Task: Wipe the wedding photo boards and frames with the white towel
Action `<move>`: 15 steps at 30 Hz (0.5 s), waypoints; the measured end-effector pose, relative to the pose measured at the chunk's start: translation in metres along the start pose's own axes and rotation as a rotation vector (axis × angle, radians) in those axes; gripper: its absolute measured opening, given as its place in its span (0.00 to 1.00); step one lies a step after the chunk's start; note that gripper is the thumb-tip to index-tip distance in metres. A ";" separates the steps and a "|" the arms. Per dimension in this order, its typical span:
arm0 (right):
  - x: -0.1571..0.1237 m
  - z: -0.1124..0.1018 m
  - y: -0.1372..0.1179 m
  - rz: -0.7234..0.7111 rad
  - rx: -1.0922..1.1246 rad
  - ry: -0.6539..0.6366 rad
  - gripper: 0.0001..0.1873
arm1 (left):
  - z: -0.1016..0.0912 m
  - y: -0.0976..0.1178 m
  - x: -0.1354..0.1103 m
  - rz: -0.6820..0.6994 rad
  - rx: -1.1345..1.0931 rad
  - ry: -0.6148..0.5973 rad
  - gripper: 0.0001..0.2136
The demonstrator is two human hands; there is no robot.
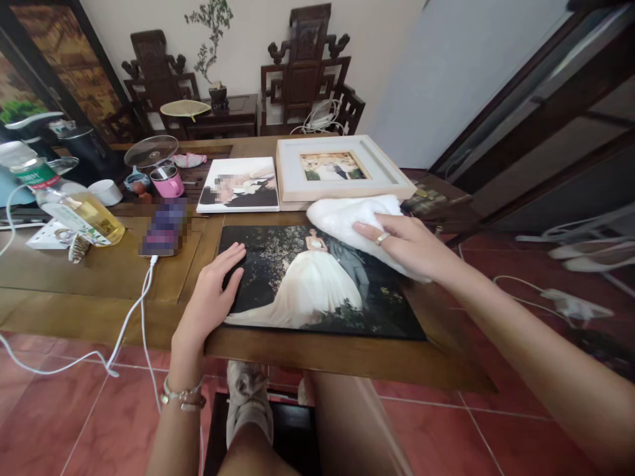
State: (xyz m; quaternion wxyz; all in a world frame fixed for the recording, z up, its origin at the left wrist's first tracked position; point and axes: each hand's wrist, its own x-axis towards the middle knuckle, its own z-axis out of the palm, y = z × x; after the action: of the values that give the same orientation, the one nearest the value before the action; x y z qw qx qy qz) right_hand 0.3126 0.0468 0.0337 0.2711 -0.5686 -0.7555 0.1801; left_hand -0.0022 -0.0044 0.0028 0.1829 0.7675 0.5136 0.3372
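The left hand [211, 291] lies flat, fingers together and thumb spread, on the left edge of a dark wedding photo panel [317, 284] at the table's [347, 363] near edge. The right hand [404, 243] holds a bunched white cloth [340, 217] over the panel's far right corner.

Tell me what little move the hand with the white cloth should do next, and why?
Perhaps the right hand should slide the white cloth toward the middle of the dark photo panel: the cloth covers its far right corner, and the left hand rests on its left edge.
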 end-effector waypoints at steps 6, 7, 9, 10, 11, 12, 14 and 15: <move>-0.029 0.008 -0.004 -0.049 -0.061 0.009 0.24 | -0.001 0.001 0.001 -0.020 -0.019 0.001 0.18; -0.039 0.010 -0.008 -0.079 -0.071 0.008 0.23 | -0.002 0.001 0.001 -0.027 -0.025 0.002 0.18; -0.061 0.012 -0.015 -0.160 -0.098 0.013 0.22 | -0.003 0.002 0.002 -0.045 -0.034 0.001 0.19; -0.073 0.011 -0.017 -0.215 -0.112 0.016 0.21 | -0.003 0.003 0.002 -0.054 -0.037 0.000 0.19; -0.084 0.011 -0.020 -0.275 -0.121 0.011 0.20 | -0.004 0.003 0.003 -0.061 -0.040 0.000 0.19; -0.093 0.009 -0.021 -0.332 -0.123 -0.006 0.19 | -0.004 0.003 0.003 -0.067 -0.045 0.000 0.19; -0.107 0.005 -0.022 -0.420 -0.113 -0.070 0.17 | -0.006 0.003 0.004 -0.072 -0.054 -0.001 0.19; -0.111 0.003 -0.021 -0.440 -0.101 -0.109 0.17 | -0.006 0.003 0.004 -0.075 -0.056 0.001 0.19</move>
State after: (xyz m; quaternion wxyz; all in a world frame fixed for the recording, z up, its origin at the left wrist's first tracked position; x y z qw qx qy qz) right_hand 0.3173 -0.0652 0.0210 0.2338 -0.3923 -0.8829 0.1093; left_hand -0.0036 -0.0025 0.0108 0.2167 0.7420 0.5326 0.3446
